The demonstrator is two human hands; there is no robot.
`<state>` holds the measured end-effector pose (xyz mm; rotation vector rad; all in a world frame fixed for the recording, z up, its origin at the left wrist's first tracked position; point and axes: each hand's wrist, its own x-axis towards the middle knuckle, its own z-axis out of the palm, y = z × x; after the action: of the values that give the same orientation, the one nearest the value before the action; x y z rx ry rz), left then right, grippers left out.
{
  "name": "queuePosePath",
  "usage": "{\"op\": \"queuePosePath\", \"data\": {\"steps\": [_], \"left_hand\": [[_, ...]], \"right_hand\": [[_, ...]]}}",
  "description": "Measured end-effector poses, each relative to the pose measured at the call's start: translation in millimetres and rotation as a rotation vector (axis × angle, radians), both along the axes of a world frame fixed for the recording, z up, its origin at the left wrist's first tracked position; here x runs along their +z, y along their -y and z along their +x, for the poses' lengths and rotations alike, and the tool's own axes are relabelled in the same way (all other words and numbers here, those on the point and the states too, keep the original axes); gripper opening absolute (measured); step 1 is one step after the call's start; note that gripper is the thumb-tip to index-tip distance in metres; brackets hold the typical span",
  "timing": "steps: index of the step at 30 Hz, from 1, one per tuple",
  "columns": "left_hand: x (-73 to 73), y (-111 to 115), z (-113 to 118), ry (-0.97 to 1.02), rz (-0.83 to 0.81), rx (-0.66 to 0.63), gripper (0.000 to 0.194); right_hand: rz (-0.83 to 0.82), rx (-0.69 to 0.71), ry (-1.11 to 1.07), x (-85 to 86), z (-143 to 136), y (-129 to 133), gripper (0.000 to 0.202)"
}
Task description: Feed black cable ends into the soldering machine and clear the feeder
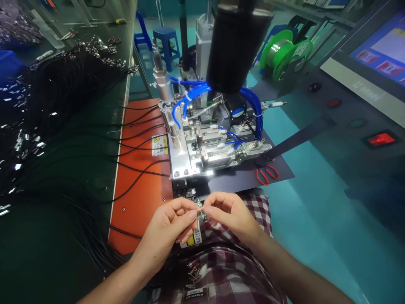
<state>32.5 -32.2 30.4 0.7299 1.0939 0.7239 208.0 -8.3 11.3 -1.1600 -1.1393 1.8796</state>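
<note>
My left hand and my right hand meet fingertip to fingertip in front of the machine. Between the two pinches show thin coloured wires, with red and green among them. Both hands are closed on these wires; their ends are hidden by my fingers. A black cable runs across the orange plate towards my left hand, but whether it joins the wires I cannot tell. More black cables lead into the machine's near side.
Bundles of black cables with shiny ends cover the dark bench at left. Red-handled scissors lie right of the machine. A green spool, a control panel with a screen and a black cylinder stand around. Small pieces rest on my lap.
</note>
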Motion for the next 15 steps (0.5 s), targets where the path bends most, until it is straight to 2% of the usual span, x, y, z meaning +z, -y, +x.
{"op": "queuePosePath", "data": {"steps": [2, 4, 9, 12, 15], "left_hand": [[-0.1, 0, -1, -0.01, 0.01, -0.014, 0.016], [0.1, 0, -1, -0.041, 0.028, -0.022, 0.016], [3.3, 0, 4, -0.147, 0.052, 0.009, 0.02], [5.3, 2, 7, -0.162, 0.06, 0.054, 0.023], [5.4, 5, 8, -0.156, 0.079, 0.102, 0.024]], "right_hand": [[0.036, 0.035, 0.059, 4.5, 2, -3, 0.016], [0.145, 0.048, 0.171, 10.4, 5, -3, 0.012], [0.69, -0.012, 0.577, 25.2, 6, 9, 0.014], [0.953, -0.058, 0.735, 25.7, 1, 20, 0.015], [0.992, -0.117, 0.721, 15.8, -7, 29, 0.014]]}}
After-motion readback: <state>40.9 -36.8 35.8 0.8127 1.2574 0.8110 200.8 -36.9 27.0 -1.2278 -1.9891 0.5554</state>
